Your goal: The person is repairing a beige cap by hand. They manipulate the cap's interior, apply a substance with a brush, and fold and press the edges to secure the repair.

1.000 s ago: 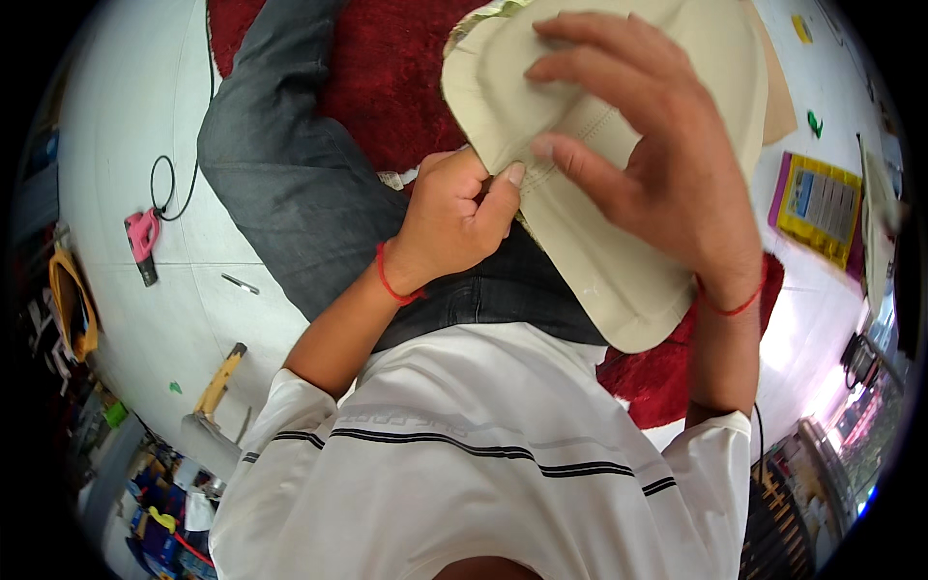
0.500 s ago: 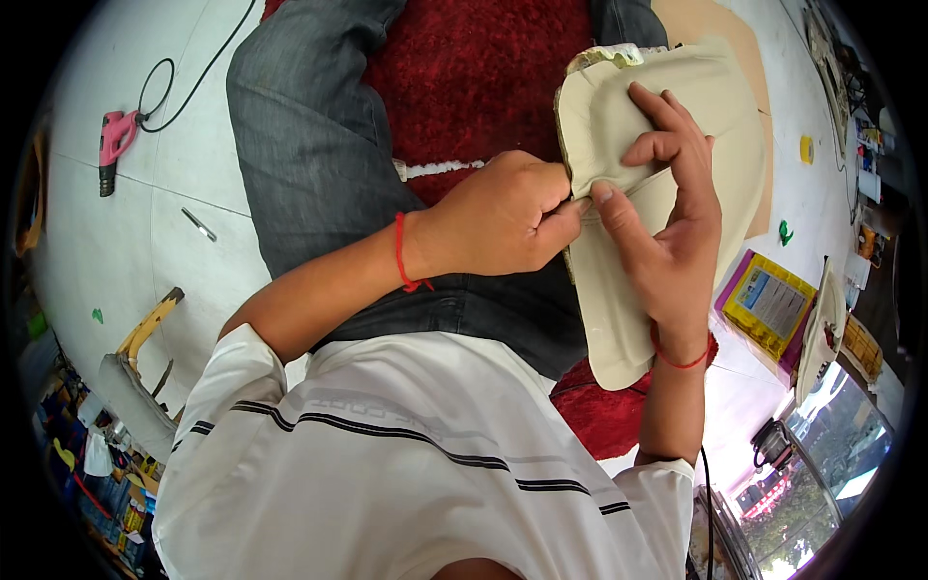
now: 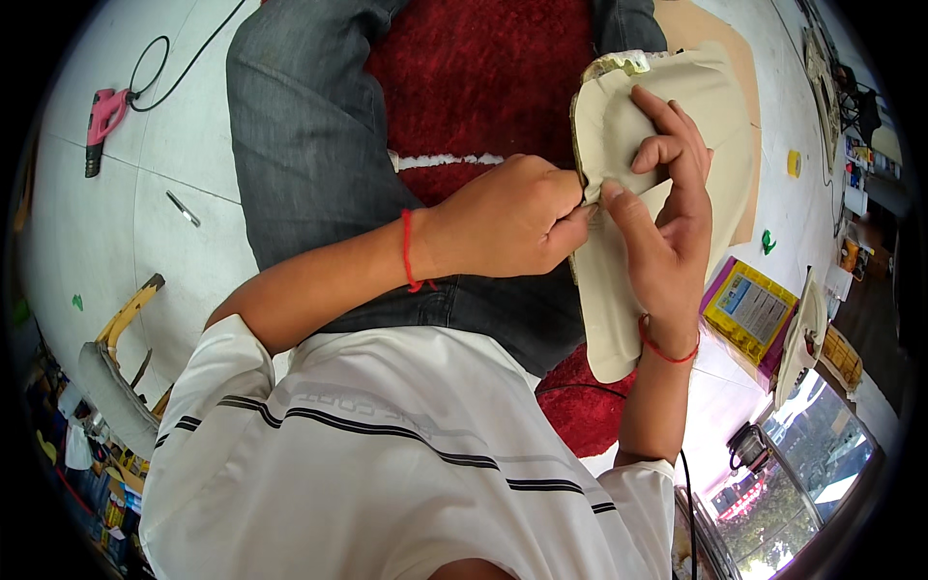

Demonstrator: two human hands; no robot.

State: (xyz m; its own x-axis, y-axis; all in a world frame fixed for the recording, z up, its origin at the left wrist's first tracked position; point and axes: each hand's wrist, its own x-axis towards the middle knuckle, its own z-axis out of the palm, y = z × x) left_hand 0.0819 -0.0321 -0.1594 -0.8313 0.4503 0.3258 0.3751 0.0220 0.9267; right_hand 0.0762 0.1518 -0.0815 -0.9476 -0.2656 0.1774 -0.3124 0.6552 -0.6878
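A panel wrapped in smooth beige covering rests on my right thigh, its rough yellowish edge showing along the left side and the far end. My left hand is closed in a fist at that left edge, pinching the covering's margin, which puckers there. Over the panel is my right hand: its thumb presses on the puckered spot beside my left fingers, while the other fingers stay apart, partly bent, above the beige surface. The underside of the panel is hidden.
On the left floor lie a pink heat gun with a black cord and a small metal tool. A yellow package, a tape roll and brown board are at right. A red rug spreads between my legs.
The whole view has shifted slightly, so floor items sit a little farther left. Both hands keep nearly the same places on the panel's edge, with the left fist slightly turned.
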